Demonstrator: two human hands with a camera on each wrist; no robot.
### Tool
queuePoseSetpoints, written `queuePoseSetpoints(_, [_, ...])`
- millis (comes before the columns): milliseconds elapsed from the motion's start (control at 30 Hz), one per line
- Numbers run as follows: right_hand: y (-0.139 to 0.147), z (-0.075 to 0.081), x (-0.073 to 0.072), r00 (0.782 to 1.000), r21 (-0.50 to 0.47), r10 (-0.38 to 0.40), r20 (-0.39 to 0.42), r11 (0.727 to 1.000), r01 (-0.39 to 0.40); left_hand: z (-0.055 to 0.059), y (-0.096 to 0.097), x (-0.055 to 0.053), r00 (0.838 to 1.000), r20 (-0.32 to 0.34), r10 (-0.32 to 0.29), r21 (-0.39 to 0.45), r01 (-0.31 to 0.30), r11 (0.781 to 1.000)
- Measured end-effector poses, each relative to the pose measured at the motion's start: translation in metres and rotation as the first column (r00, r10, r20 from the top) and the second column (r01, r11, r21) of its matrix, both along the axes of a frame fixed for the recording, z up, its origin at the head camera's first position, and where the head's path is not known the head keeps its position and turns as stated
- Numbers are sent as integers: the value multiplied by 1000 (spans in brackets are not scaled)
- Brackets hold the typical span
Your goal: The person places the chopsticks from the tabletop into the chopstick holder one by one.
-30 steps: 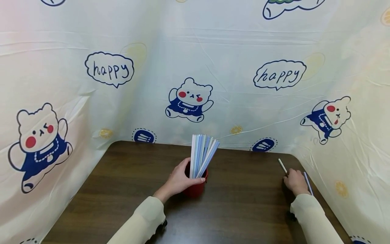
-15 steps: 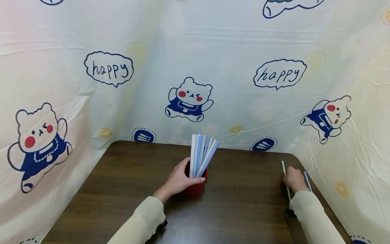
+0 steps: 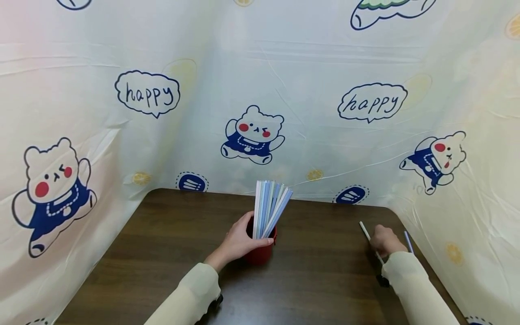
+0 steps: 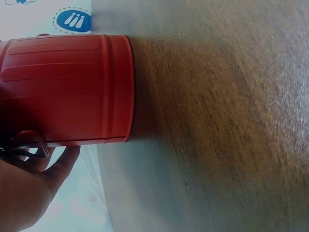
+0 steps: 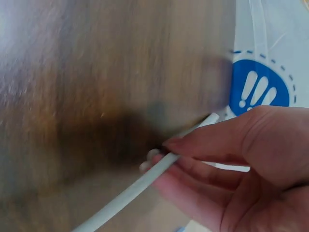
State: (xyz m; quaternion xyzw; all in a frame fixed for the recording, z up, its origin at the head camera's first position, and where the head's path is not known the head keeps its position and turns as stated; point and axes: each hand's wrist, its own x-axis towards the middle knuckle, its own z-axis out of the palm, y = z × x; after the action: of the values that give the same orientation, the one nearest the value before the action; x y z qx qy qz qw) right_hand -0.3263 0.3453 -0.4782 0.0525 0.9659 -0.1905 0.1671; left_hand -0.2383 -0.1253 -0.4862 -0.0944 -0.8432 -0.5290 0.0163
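My left hand (image 3: 239, 238) grips the rim of a small red metal bucket (image 3: 258, 256), thumb across its near side. Upright in the bucket stands a bunch of white, blue and pale green straws (image 3: 265, 210), some leaning right. In the left wrist view the bucket (image 4: 67, 87) has a wire handle, and its base meets the table. Over at the table's right side, my right hand (image 3: 386, 240) pinches a pale straw (image 5: 128, 195) between thumb and fingers, tilted and close over the wood. A blue straw (image 3: 408, 242) lies just right of that hand, partly hidden by the sleeve.
The dark wooden table (image 3: 321, 271) has rounded far corners. A pale curtain (image 3: 308, 90) printed with bears and "happy" bubbles hangs behind it and along both sides, close to the right edge.
My right hand has picked up the pale straw and shifted slightly left with it; the straw's far end now points further left. The left hand and bucket have stayed put.
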Motion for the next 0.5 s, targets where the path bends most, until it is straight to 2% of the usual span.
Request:
queuePoseSetpoints(200, [-12,2,3,1000,-37,-11,30,999,12,0,0,-1,1000,6,-4,-5,4,1000])
queuePoseSetpoints(300, [-18,1,5,1000,-122,2,26,993,1,0,0,-1,1000,12,-2,-9,2,1000])
queuePoseSetpoints(400, [-26,0,5,1000,-242,15,4,970,-14,-1,0,0,1000,18,4,-14,-4,1000])
queuePoseSetpoints(500, [-38,1,4,998,-337,27,-52,940,-43,-1,-1,0,1000,16,4,-9,-4,1000])
